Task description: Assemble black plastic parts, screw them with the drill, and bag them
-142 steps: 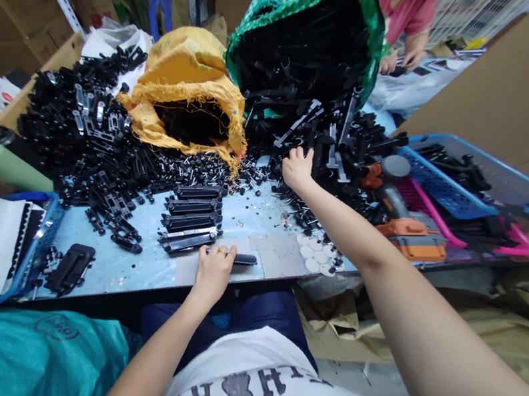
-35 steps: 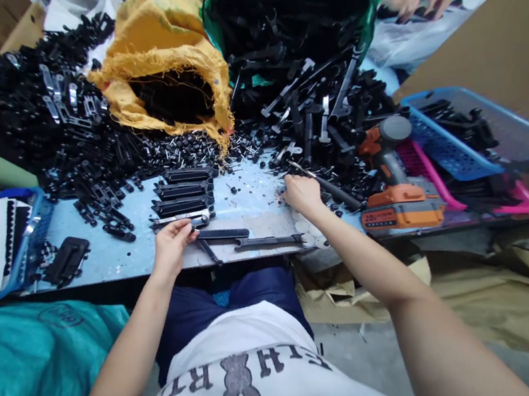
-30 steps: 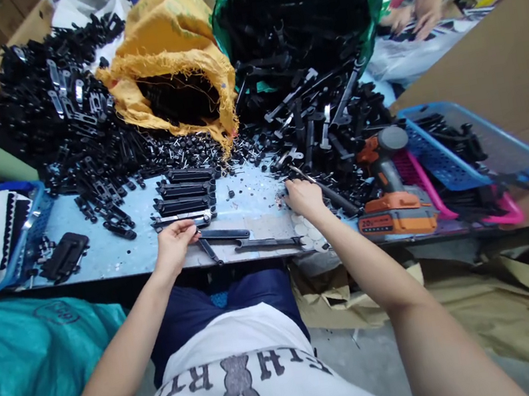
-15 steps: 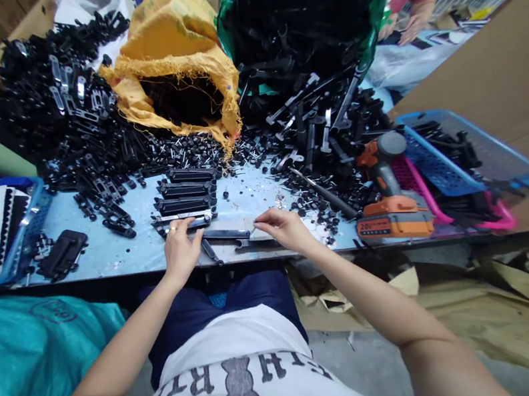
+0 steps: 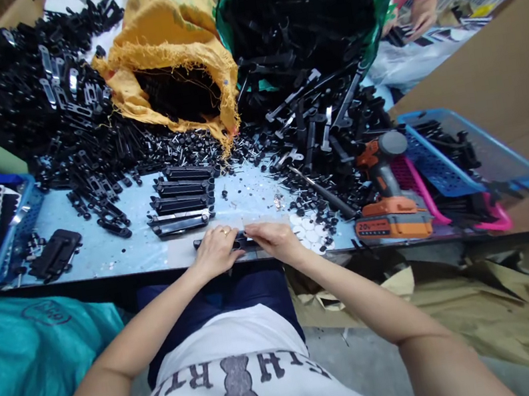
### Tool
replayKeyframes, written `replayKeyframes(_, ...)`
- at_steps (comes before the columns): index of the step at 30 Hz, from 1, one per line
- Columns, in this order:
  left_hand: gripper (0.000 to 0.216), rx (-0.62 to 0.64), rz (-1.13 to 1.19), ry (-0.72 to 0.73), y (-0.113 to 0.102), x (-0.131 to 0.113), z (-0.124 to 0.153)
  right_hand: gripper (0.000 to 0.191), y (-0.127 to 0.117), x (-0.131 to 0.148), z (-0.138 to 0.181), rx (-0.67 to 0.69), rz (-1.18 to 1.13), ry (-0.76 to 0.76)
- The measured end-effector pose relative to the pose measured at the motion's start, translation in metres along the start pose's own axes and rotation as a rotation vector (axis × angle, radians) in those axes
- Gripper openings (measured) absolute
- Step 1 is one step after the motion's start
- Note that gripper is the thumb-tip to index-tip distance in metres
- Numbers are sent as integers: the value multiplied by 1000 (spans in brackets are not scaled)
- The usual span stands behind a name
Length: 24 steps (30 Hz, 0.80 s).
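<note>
At the table's front edge my left hand (image 5: 217, 250) is closed round a black bar-shaped part (image 5: 198, 243), whose left end shows beyond the fingers. My right hand (image 5: 274, 240) pinches at the part's right end, close beside the left fingertips. Whatever lies between the right fingertips is hidden. Behind my left hand, several similar black bar-shaped parts (image 5: 184, 202) lie stacked in a row, one edged with bright metal. A pale flat plate (image 5: 179, 251) lies under the held part.
Black parts (image 5: 21, 110) heap at the back left beside an orange sack (image 5: 167, 11); a green-rimmed sack (image 5: 222, 22) spills metal arms. White discs (image 5: 307, 228) and small caps lie right of my hands. Beyond stand a cordless drill (image 5: 393, 224) and a blue basket (image 5: 467, 167). A co-worker's hand (image 5: 421, 16) shows.
My left hand has moved right, away from the row, and grips the black part. My right hand, which held a small thin pin, has come in against the part's end.
</note>
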<state>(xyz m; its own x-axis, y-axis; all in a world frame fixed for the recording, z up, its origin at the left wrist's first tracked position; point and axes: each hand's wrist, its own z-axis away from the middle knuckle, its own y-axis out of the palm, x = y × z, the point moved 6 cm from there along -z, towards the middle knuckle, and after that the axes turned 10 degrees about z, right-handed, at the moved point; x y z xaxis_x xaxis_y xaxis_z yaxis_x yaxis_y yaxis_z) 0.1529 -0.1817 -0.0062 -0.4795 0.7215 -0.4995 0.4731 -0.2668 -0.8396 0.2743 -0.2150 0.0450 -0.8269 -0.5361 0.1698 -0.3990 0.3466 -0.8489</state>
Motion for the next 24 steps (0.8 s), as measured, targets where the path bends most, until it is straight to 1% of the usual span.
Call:
replayKeyframes(2,44,6,-1,-5,-1,-2,2,19,3,1,2,18,20,-51)
replayKeyframes(4,43,6,-2,-9,-2,-3,1,24,6,0,8,37,13,-68)
replayKeyframes(7,45,-5,0,-26,-3,-4,0,37,14,-4,25,73,-10,-50)
replayKeyframes(10,43,4,-19,-55,-3,-3,-2,50,20,-13,41,95,41,-22)
replayKeyframes(11,43,12,-26,-51,-3,-4,-3,50,22,-17,43,113,63,-32)
replayKeyframes(13,46,29,-24,-21,-3,-5,-4,47,26,-23,43,171,91,-101)
replayKeyframes(16,54,47,-11,15,-3,-6,-5,44,28,-32,35,250,99,-228)
replayKeyframes(18,54,51,-19,8,-3,-6,-5,46,29,-36,31,282,94,-279)
replayKeyframes(20,51,45,-32,-24,-2,-6,-5,46,30,-36,30,293,95,-285)
replayKeyframes(24,41,16,-49,-99,-1,-7,-4,44,32,-34,34,239,140,-178)
